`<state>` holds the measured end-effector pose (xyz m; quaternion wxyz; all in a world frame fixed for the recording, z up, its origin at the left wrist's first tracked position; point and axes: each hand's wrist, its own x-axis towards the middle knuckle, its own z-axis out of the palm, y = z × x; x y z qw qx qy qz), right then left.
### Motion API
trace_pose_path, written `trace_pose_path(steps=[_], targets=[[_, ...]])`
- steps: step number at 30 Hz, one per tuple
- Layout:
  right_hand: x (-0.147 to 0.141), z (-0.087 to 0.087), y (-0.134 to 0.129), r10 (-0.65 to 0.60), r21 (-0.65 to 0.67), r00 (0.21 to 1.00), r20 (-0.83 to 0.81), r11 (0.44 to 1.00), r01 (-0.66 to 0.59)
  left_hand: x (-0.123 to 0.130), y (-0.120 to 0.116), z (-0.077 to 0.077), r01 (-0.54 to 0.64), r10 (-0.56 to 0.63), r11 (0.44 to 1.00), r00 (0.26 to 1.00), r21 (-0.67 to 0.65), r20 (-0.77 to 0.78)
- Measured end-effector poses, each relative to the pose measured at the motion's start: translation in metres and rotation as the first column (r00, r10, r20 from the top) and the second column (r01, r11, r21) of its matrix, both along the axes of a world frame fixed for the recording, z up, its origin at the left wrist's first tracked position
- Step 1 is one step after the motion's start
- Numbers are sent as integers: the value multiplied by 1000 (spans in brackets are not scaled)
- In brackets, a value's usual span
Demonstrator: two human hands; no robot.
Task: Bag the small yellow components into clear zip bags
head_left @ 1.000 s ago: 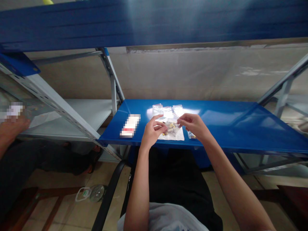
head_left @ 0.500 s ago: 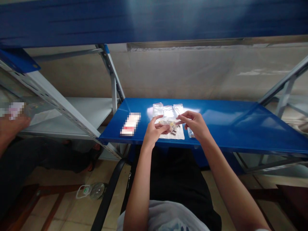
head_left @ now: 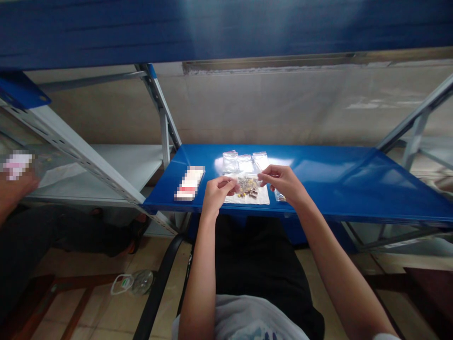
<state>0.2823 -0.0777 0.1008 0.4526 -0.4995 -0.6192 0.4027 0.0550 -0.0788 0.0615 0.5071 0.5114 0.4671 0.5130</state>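
Observation:
A small clear plastic bag (head_left: 247, 182) with yellow and metallic bits in it is stretched between my two hands. My left hand (head_left: 216, 194) is closed, thumb and fingers pinching the bag's left side. With bent fingers my right hand (head_left: 283, 183) pinches its right edge. Beneath lies a whitish sheet or flat bag (head_left: 244, 200), with small yellow and dark metallic parts (head_left: 253, 193) on it. Behind, several clear zip bags (head_left: 246, 163) lie in a row on the blue table (head_left: 325, 184). Another small bag (head_left: 279, 196) is partly hidden by my right hand.
A blurred-out pale object with a red band (head_left: 190, 183) lies at the table's left. Metal shelf posts (head_left: 164, 113) rise at the sides, under a blue upper shelf (head_left: 226, 33). A co-worker's hand (head_left: 19, 184) shows far left. A clear jug (head_left: 141, 282) stands on the floor.
My left hand has drawn left and slightly down, away from my right hand. The bag now shows spread between them, along with more of the loose parts below.

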Motion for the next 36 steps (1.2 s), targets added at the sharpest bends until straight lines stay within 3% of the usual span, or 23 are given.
trace_pose_path(steps=[2, 4, 6, 8, 11, 14, 19, 24, 28, 30, 33, 36], targets=[[3, -2, 2, 37, -3, 999, 40, 999, -37, -2, 1, -2, 9, -9, 1000, 999, -10, -35], [5, -3, 3, 16, 22, 995, 94, 1000, -18, -5, 0, 0, -85, 86, 996, 994, 20, -64], [6, -3, 3, -43, 76, 987, 154, 997, 31, -6, -4, 7, -260, 275, 954, 957, 149, -94], [3, -3, 2, -64, 111, 977, 204, 993, 42, -4, -11, 18, -313, 380, 886, 912, 343, -151], [-4, -5, 1, 8, 89, 973, 229, 996, -29, 7, -21, 30, -28, 259, 853, 890, 521, -376], [-10, -9, 2, 47, 81, 973, 226, 994, -67, 23, -23, 27, 176, 181, 842, 798, 510, -574], [-11, -15, 3, 118, 59, 973, 198, 989, -132, 35, -15, 9, 156, 204, 858, 771, 489, -604], [-12, -14, 0, 169, 36, 966, 196, 983, -179, 30, -11, 4, 161, 177, 872, 776, 461, -606], [-9, -18, 1, 81, -40, 979, 189, 996, -75, 22, -8, 3, 125, 178, 885, 799, 449, -574], [-6, -25, 3, 46, -30, 930, 364, 999, -37, 17, -6, 2, 102, 198, 887, 797, 450, -570], [-5, -38, 9, 69, -13, 766, 639, 997, -79, 11, -4, 2, 77, 217, 890, 796, 450, -565], [-9, -48, 12, 66, -2, 663, 745, 995, -97, 7, -4, 3, 80, 213, 891, 796, 447, -567]])
